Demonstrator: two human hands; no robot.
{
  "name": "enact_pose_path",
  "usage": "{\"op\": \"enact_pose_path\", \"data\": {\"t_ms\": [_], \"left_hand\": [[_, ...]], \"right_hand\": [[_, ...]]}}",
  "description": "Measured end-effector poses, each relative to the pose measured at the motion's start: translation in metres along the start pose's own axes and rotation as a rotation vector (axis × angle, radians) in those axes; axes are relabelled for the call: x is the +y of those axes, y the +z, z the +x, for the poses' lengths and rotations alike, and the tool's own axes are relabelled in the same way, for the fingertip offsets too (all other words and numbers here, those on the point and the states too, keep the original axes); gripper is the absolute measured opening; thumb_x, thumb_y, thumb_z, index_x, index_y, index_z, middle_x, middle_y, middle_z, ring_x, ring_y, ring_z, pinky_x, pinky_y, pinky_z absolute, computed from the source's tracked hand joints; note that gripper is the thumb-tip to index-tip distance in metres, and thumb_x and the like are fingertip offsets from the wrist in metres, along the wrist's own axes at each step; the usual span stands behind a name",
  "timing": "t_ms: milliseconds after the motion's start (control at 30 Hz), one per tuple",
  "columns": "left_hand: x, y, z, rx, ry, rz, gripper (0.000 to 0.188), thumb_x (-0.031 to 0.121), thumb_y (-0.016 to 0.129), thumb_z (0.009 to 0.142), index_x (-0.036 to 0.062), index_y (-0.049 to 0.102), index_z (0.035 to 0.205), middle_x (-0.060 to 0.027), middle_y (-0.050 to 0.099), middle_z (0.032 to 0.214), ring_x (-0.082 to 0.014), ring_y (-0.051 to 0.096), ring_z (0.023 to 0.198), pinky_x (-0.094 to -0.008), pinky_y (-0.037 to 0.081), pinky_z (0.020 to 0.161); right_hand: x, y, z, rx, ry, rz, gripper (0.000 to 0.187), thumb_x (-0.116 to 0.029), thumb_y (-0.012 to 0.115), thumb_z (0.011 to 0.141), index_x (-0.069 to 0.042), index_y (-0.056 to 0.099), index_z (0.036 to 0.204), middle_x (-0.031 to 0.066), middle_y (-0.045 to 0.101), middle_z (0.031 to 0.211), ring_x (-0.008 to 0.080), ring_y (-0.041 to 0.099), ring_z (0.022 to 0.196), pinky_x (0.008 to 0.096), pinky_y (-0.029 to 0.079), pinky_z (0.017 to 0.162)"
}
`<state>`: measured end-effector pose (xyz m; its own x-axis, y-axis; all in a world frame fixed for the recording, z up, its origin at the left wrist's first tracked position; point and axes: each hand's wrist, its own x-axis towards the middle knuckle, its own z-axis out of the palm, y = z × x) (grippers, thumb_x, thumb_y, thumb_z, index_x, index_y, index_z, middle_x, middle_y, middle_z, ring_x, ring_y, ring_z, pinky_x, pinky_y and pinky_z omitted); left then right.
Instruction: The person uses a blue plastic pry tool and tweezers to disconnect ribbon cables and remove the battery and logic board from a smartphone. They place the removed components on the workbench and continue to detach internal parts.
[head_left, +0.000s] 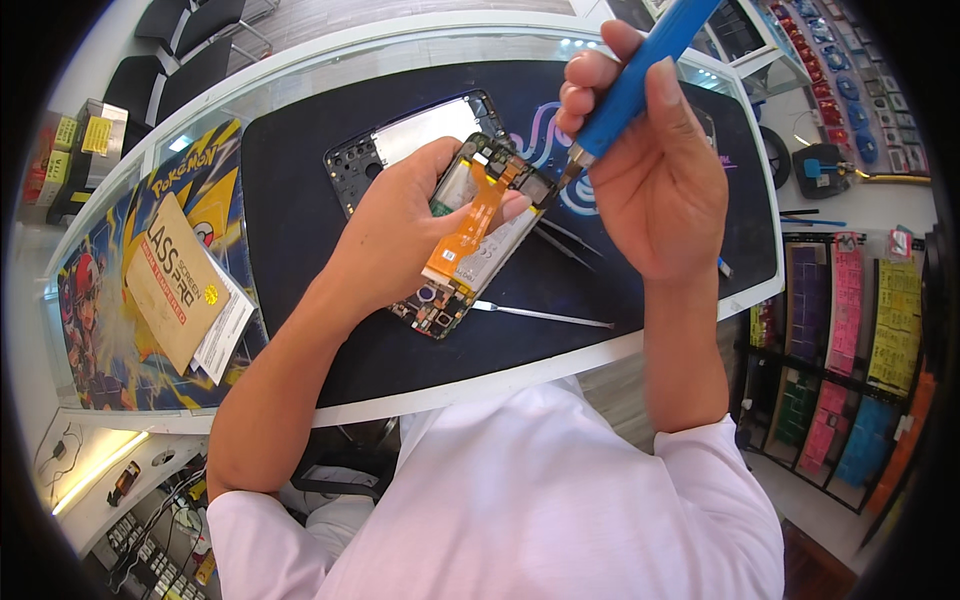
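Observation:
My left hand [375, 240] is closed around an opened smartphone [508, 240] and holds it tilted above the black mat. The phone's battery, circuit boards and a wide orange ribbon cable [470, 232] lie exposed. My left thumb rests across the cable. In my right hand [665, 190] is a screwdriver [640, 85] with a thick blue handle, gripped between fingers and thumb. Its tip points down at the phone's upper right edge; whether it touches a screw I cannot tell. Behind the phone lies a dark phone frame [420, 130] with a silvery plate, partly covered by my left hand.
A thin metal pry tool [545, 316] and dark tweezers [568, 248] lie on the black mat [290, 200]. To the left, a brown paper envelope [172, 280] rests on a colourful mat. Racks of coloured packets [845, 330] stand right of the white-edged counter [740, 300].

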<state>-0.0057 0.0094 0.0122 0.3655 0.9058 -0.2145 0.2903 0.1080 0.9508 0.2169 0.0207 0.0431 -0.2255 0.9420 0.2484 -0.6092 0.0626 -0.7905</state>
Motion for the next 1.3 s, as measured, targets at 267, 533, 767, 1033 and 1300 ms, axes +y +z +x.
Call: {"op": "enact_pose_path", "data": {"t_ms": [267, 533, 767, 1033, 1300], "left_hand": [[0.008, -0.002, 0.000, -0.034, -0.053, 0.031, 0.047, 0.043, 0.087, 0.092, 0.0062, 0.070, 0.116, -0.0034, 0.076, 0.095, -0.0077, 0.071, 0.082, -0.0252, 0.055, 0.075], [0.005, 0.000, -0.002, -0.013, 0.006, 0.006, 0.051, 0.051, 0.085, 0.092, 0.0038, 0.069, 0.105, -0.0077, 0.073, 0.088, -0.0127, 0.065, 0.076, -0.0318, 0.052, 0.070], [0.001, 0.001, 0.000, -0.008, 0.012, 0.035, 0.054, 0.055, 0.083, 0.092, 0.0034, 0.069, 0.104, -0.0103, 0.073, 0.085, -0.0151, 0.065, 0.073, -0.0334, 0.051, 0.067], [0.004, -0.001, -0.001, -0.008, -0.028, 0.056, 0.055, 0.056, 0.086, 0.091, 0.0060, 0.070, 0.108, -0.0045, 0.073, 0.090, -0.0101, 0.066, 0.080, -0.0290, 0.052, 0.073], [-0.001, -0.002, 0.000, -0.002, -0.029, 0.053, 0.055, 0.052, 0.087, 0.091, 0.0049, 0.071, 0.114, -0.0045, 0.073, 0.092, -0.0107, 0.067, 0.081, -0.0302, 0.054, 0.075]], "right_hand": [[-0.021, -0.008, -0.007, 0.046, 0.036, -0.255, 0.043, -0.033, 0.055, 0.115, -0.002, 0.053, 0.144, 0.0278, 0.066, 0.140, 0.0289, 0.077, 0.109, 0.0368, 0.061, 0.096], [-0.016, -0.009, -0.013, 0.113, 0.051, -0.210, 0.033, -0.017, 0.069, 0.107, -0.004, 0.061, 0.136, 0.0297, 0.068, 0.138, 0.0387, 0.074, 0.121, 0.0463, 0.061, 0.103], [-0.007, -0.003, 0.004, -0.123, -0.270, -0.342, 0.028, -0.015, 0.063, 0.110, -0.004, 0.064, 0.135, 0.0316, 0.068, 0.138, 0.0455, 0.070, 0.125, 0.0547, 0.057, 0.109], [0.013, 0.009, 0.014, -0.203, -0.297, -0.430, 0.029, -0.012, 0.066, 0.108, -0.006, 0.063, 0.136, 0.0284, 0.073, 0.130, 0.0434, 0.073, 0.120, 0.0551, 0.057, 0.108], [0.022, 0.015, 0.019, -0.215, -0.304, -0.503, 0.027, -0.012, 0.067, 0.108, -0.005, 0.063, 0.134, 0.0258, 0.075, 0.126, 0.0411, 0.075, 0.118, 0.0535, 0.059, 0.106]]}}
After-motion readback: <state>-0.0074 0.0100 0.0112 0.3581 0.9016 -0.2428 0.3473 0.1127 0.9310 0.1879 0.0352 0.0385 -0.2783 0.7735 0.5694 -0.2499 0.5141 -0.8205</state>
